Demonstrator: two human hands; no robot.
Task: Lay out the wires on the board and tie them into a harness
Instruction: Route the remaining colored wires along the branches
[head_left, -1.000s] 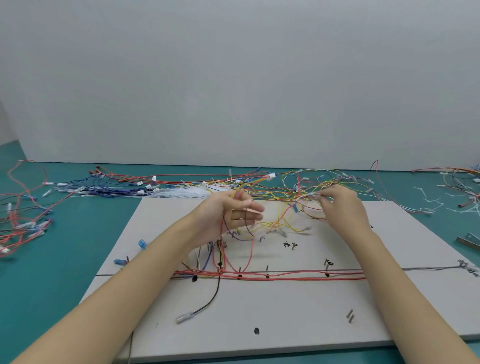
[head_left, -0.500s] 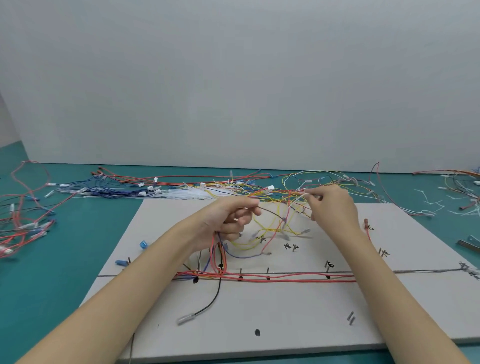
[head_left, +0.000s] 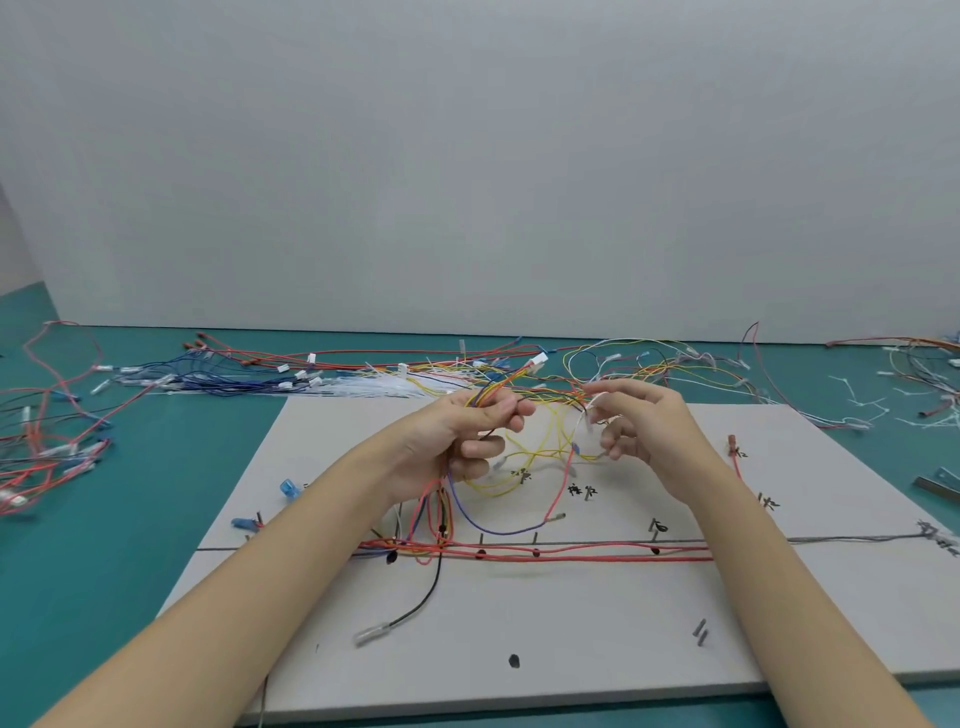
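Note:
A white board (head_left: 597, 639) with pegs lies on the teal table. Red wires (head_left: 571, 557) run along its horizontal line. My left hand (head_left: 457, 441) grips a bundle of yellow, orange and blue wires that ends in a white connector (head_left: 536, 361) pointing up and away. Loops of yellow wire (head_left: 524, 462), a blue one and a red one hang from that hand onto the board. My right hand (head_left: 644, 431) hovers just right of the bundle and pinches a thin white wire (head_left: 592, 408) between thumb and fingertips.
Loose wire piles lie behind the board (head_left: 249, 374) and at the left (head_left: 47, 457). White cable ties (head_left: 857, 402) are scattered at the right. A black wire with a clear terminal (head_left: 371, 634) trails over the board's front. Blue connectors (head_left: 289, 488) sit at the board's left edge.
My left hand has raised the bundle, so its white connector now sticks up above the fingers. My right hand has loosened and drawn back slightly to the right, keeping one white wire.

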